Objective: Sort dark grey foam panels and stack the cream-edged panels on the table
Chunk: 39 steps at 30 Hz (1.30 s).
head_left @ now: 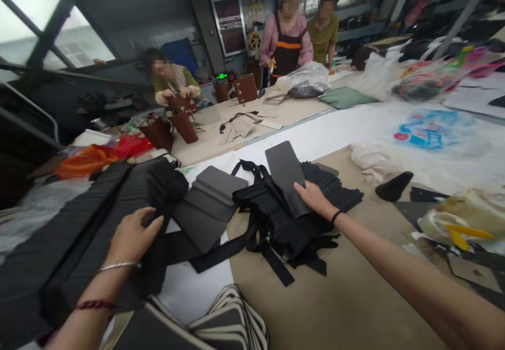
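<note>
My right hand [315, 200] is closed on the lower right edge of a dark grey flat panel [284, 168], held tilted above a pile of black strips and pleated pieces [284, 229]. On the left, my left hand [132, 234] rests at the near end of a long stack of black pieces [87, 223]. Its fingers and thumb curl round a black piece at the stack's edge; the fingertips are partly hidden. Between the hands, several dark grey panels [209, 197] lie overlapping, with a black strap [224, 252] in front of them.
Dark panels with cream edging [221, 318] are stacked at the near edge. A glue-stained container [469, 213] with a yellow tool [467, 234] stands at right. Across the table, people [286, 39] work near brown bags [185, 126]. Plastic bags [430, 76] lie at the back right.
</note>
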Each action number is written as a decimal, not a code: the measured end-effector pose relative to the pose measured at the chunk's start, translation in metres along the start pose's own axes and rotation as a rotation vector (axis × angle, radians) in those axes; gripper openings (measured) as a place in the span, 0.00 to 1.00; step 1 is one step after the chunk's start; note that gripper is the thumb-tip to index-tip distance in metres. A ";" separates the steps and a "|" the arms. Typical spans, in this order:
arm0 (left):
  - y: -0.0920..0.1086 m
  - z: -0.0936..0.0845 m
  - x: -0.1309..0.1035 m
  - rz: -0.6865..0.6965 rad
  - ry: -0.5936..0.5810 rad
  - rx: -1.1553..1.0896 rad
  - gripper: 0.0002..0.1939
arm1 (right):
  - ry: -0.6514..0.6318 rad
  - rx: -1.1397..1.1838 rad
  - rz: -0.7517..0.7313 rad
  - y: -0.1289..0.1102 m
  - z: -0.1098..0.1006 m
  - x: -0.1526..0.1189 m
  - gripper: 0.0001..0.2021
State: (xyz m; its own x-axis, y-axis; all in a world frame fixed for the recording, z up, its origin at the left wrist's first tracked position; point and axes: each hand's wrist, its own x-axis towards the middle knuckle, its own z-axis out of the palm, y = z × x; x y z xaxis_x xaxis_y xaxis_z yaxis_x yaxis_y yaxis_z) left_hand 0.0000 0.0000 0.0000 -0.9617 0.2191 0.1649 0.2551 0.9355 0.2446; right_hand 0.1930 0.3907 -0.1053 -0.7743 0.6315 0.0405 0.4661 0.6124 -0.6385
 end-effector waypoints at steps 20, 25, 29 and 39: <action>-0.039 -0.004 -0.145 -0.098 -0.135 -0.392 0.23 | -0.349 -0.029 -0.457 -0.159 0.080 -0.051 0.14; -0.065 0.003 -0.157 -0.149 -0.067 -0.404 0.18 | -0.322 -0.135 -0.434 -0.164 0.106 -0.064 0.15; -0.100 0.006 -0.153 -0.261 0.080 -0.368 0.14 | -0.280 -0.165 -0.610 -0.193 0.121 -0.073 0.14; -0.161 0.022 -0.123 -0.441 0.304 -0.326 0.18 | -0.445 -0.043 -0.816 -0.307 0.181 -0.131 0.09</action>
State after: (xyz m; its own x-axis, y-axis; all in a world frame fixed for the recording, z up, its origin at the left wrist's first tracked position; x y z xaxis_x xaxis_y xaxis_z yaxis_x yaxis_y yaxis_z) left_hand 0.0745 -0.1714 -0.0811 -0.9240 -0.3020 0.2347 -0.0958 0.7768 0.6225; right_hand 0.0739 0.0339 -0.0537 -0.9580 -0.2377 0.1606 -0.2867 0.8094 -0.5125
